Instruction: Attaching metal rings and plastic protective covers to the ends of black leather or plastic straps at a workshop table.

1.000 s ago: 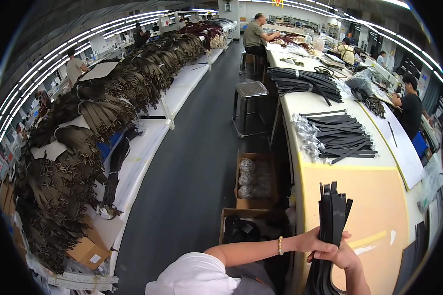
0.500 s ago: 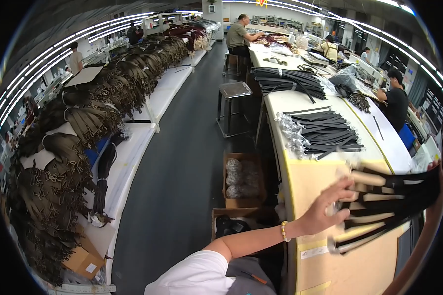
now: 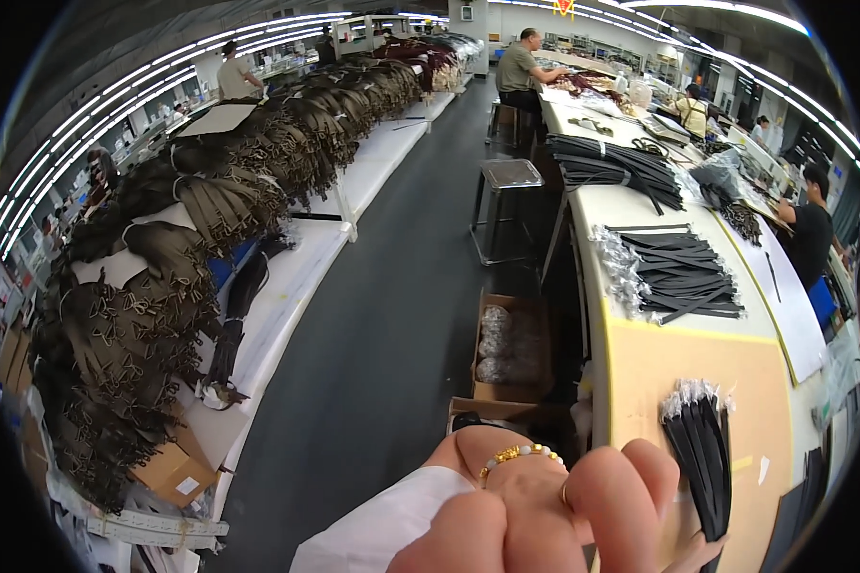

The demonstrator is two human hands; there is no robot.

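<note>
One bundle of black straps [image 3: 702, 458] lies on the bench [image 3: 659, 372] with foil-wrapped ends, just beside the raised left hand [image 3: 545, 516] with loosely curled, empty fingers; stacked straps [image 3: 683, 272] beyond look untouched.

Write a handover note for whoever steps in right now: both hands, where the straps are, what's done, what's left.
Left hand: raised near the camera, fingers spread, empty.
Right hand: barely in view at the lower edge, gripping the strap bundle upright over the table.
Done: bundle in hand.
Left: bundle not yet set down; a strap pile lies farther up the table.
</note>
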